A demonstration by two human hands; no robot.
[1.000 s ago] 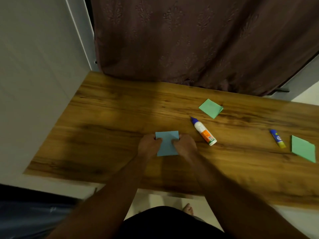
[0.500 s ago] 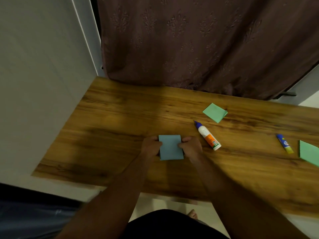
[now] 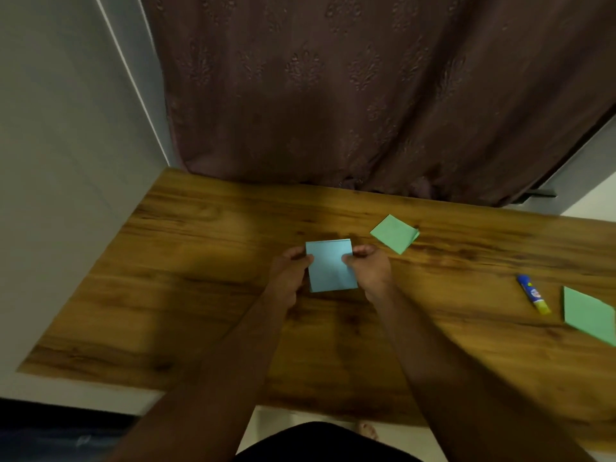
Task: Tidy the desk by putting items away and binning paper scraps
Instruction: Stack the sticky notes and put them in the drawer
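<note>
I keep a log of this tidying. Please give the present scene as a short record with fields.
held item: blue paper, pinched at both side edges
left hand: grips its left edge
right hand: grips its right edge
loose on desk: green paper, glue stick, second green paper at right edge
behind desk: brown curtain

Head view looks steeply down (close) onto desk (image 3: 206,295).

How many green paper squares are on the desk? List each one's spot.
2. One green paper square lies beyond the right hand; the other green paper square is at the right edge, beside the glue stick, partly cropped.
</note>
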